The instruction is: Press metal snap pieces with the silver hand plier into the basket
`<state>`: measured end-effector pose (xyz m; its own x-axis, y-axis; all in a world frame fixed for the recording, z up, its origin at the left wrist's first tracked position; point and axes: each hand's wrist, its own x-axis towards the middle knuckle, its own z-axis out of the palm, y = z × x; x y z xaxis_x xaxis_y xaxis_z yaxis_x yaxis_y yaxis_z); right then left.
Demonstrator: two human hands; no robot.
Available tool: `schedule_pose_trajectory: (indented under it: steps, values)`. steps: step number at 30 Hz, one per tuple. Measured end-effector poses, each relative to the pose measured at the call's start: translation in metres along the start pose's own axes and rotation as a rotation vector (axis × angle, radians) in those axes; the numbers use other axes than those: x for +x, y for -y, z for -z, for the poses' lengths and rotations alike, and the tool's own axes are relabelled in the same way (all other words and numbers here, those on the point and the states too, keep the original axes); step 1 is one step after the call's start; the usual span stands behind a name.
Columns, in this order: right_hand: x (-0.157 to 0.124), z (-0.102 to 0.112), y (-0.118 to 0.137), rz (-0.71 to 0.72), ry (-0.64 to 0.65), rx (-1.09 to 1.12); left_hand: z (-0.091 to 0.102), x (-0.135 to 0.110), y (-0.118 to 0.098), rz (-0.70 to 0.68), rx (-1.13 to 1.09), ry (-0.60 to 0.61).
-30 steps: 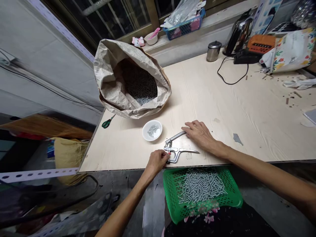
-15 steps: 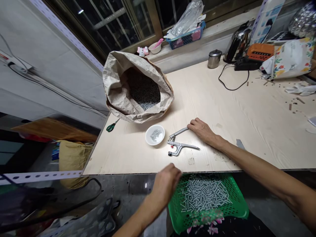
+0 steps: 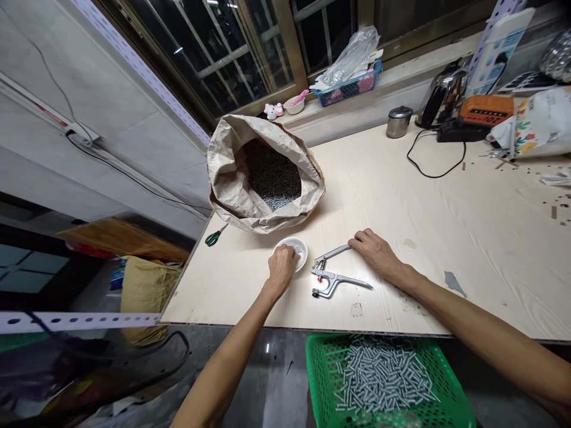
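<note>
My left hand (image 3: pixel 282 266) reaches over the near left side of a small white bowl (image 3: pixel 304 252), its fingers curled down at the small metal pins (image 3: pixel 295 248) inside. Whatever is between those fingertips is hidden. To the right, grey snap pliers (image 3: pixel 332 279) lie on the table with their handles spread, a spring and a red tip between the jaws. My right hand (image 3: pixel 375 252) grips the end of the upper handle.
Behind the bowl stands a large paper-lined sack (image 3: pixel 229 172) of small metal parts. Green-handled scissors (image 3: pixel 214 238) lie at the table's left side. Below the front edge sits a green basket (image 3: pixel 319 380) full of metal pins. A canister (image 3: pixel 398 123) and kettle (image 3: pixel 439 95) stand at the back.
My left hand has moved up from the table's front edge to the bowl. My right hand stays on the pliers' handle. The view has shifted slightly.
</note>
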<state>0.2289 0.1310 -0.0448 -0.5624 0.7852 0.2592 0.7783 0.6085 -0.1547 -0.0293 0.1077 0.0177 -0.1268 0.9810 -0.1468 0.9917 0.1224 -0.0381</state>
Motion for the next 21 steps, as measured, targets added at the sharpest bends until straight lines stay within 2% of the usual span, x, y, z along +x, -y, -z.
schedule_pose_trajectory:
  steps: [6,12,14,17,19,21]
  values:
    - [0.001,0.002,0.001,-0.018,0.019,0.002,-0.009,0.006,0.003,-0.017,-0.049,0.01]
    - [0.001,0.0,0.001,-0.046,0.048,0.049,-0.008,-0.005,0.011,-0.079,-0.124,-0.004]
    - [0.001,0.004,0.003,-0.074,0.019,0.087,-0.005,-0.01,0.014,-0.048,-0.27,-0.027]
    - [0.002,0.02,0.015,-0.097,-0.136,0.223,0.002,-0.018,0.019,0.08,-0.746,0.017]
    - [0.007,0.033,0.03,-0.093,-0.209,0.435,0.007,-0.025,0.02,0.121,-1.011,0.015]
    - [0.016,0.044,0.05,-0.12,-0.186,0.76,0.01,-0.033,0.017,0.088,-1.088,-0.083]
